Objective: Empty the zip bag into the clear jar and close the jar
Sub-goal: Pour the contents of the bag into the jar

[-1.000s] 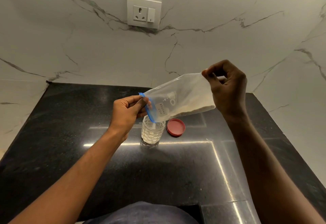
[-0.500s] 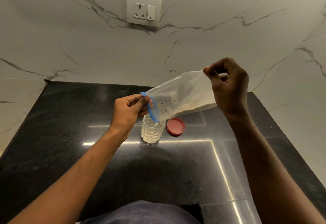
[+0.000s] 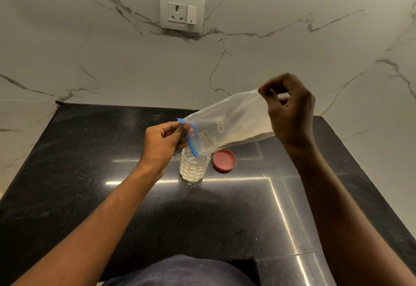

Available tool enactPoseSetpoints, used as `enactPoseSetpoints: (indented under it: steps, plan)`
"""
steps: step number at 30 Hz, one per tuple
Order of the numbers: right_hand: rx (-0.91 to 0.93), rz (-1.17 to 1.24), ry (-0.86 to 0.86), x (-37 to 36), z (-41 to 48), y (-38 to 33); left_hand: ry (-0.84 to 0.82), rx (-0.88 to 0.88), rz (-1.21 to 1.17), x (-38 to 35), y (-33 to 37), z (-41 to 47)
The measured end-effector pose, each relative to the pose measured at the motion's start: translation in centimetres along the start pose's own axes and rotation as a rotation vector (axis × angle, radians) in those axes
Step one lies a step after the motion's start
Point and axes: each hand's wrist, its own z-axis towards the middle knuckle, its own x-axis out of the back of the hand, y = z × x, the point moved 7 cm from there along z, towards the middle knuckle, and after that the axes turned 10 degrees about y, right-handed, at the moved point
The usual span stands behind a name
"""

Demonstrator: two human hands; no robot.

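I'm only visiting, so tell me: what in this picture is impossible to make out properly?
- Head view, the clear jar's mouth: the zip bag's blue-edged opening and the left hand cover it, so any pouring is unseen.
- Bag's far corner: buried in the right hand.
- Bag's handwritten label: too small to read surely.
- Red lid's far edge: behind the bag.
- Both elbows: cut off by the bottom edge.

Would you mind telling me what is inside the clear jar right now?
The clear jar holds pale powder most of the way up. Its mouth is partly covered by the zip bag and its blue strip, so the powder's top surface cannot be seen.
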Motion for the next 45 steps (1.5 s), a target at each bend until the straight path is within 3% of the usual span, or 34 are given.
enactPoseSetpoints:
  steps: [4,7,10,14,16,19,21,26,32,34,38,41,43,45]
  plan:
    - [-0.018,-0.01,-0.037,-0.3,-0.6,0.8,-0.016,0.012,0.173,0.5,0.4,0.0]
    - [-0.051,-0.001,-0.038,-0.1,-0.9,1.8,-0.069,-0.045,0.562,0.7,1.8,0.2]
    - [-0.075,-0.001,-0.039,-0.1,-1.3,2.5,-0.039,-0.286,1.089,0.0,4.9,0.1]
    - [-0.101,0.0,-0.034,0.2,-1.6,2.9,-0.045,-0.728,1.197,-5.0,9.9,-1.3]
    - [-0.102,-0.011,-0.036,0.2,-1.6,3.0,-0.143,-0.802,1.167,-8.7,11.1,-1.5]
    - [-0.104,-0.018,-0.044,0.2,-1.8,3.1,-0.433,-0.665,0.998,-14.0,10.7,-1.2]
    - [-0.128,-0.015,-0.043,0.2,-2.0,3.4,-0.512,-0.625,0.905,-16.0,10.5,-1.0]
    - [-0.307,0.119,-0.054,0.7,-2.8,6.0,-0.531,-0.647,0.754,-17.1,10.0,-0.8]
    - [-0.631,0.359,-0.537,-1.6,-7.4,9.9,-0.542,-0.646,0.684,-16.9,9.9,-0.7]
    - [-0.634,0.375,-0.49,-2.0,-7.9,10.3,-0.547,-0.64,0.693,-16.8,9.9,-0.7]
    - [-0.617,0.364,-0.316,-1.9,-7.6,10.2,-0.465,-0.682,0.741,-14.9,10.5,-0.8]
    - [-0.614,0.378,-0.29,-2.0,-7.6,10.1,-0.253,-0.696,0.662,-10.6,10.7,-0.4]
    - [-0.609,0.393,-0.269,-1.9,-7.6,9.9,-0.028,-0.624,0.549,-5.9,9.7,-0.2]
    - [-0.614,0.409,-0.264,-1.8,-7.5,9.8,0.118,-0.426,0.427,-1.2,6.9,-0.3]
